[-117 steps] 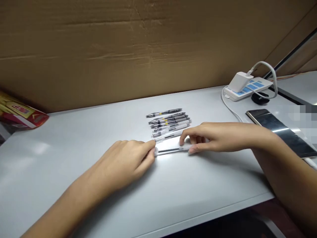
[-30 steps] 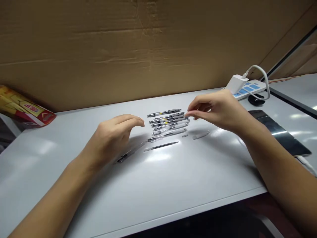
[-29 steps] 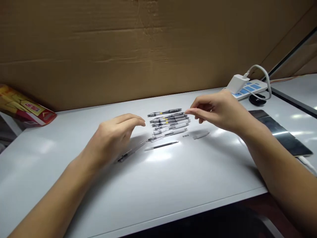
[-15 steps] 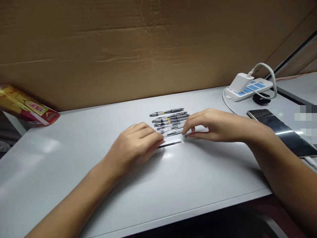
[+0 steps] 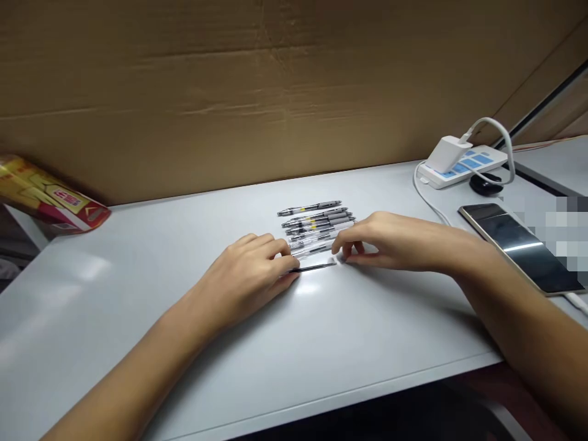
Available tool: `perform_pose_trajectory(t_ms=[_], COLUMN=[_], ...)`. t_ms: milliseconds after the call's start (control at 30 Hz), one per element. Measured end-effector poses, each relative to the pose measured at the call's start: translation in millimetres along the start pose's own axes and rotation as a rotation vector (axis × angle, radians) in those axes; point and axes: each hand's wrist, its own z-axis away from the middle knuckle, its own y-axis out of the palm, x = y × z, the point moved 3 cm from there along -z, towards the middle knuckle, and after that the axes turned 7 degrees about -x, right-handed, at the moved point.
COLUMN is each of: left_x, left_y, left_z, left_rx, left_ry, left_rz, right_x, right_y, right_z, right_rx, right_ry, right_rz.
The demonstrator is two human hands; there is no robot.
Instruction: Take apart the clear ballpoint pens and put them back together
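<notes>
Several grey and clear click pens lie side by side in a row on the white table. Just in front of them lies a thin dark refill. My left hand rests palm down on the table, fingers curled over the refill's left end. My right hand is low on the table at the refill's right end, fingertips pinched on a small pen part that I cannot make out. The two hands are about a hand's width apart.
A cardboard wall stands along the table's back edge. A white power strip with a charger and cable sits back right, a phone at the right. A red and yellow packet lies at the far left.
Both hands came down from above the table and drew together at the refill in front of the pen row. The loose pen barrel and cap parts are now hidden under my hands.
</notes>
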Motion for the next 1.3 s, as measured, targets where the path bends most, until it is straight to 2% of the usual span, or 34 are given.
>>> perform_pose_trajectory(t_ms=[233, 767, 1133, 1300], left_x=[1, 0, -6, -6], left_y=[1.4, 2.6, 0.6, -0.1], left_z=[1, 2, -1, 0], left_rx=[-0.02, 0.0, -0.028, -0.112], left_ry=[-0.006, -0.021, -0.012, -0.024], left_rz=[-0.073, -0.04, -0.008, 0.06], right_x=[3, 7, 12, 12], right_y=[3, 6, 6, 6], right_z=[-1, -5, -7, -7], right_rx=[0.01, -0.063, -0.189, -0.271], right_ry=[-0.01, -0.009, -0.056, -0.139], right_rz=[0.009, -0.035, -0.162, -0.194])
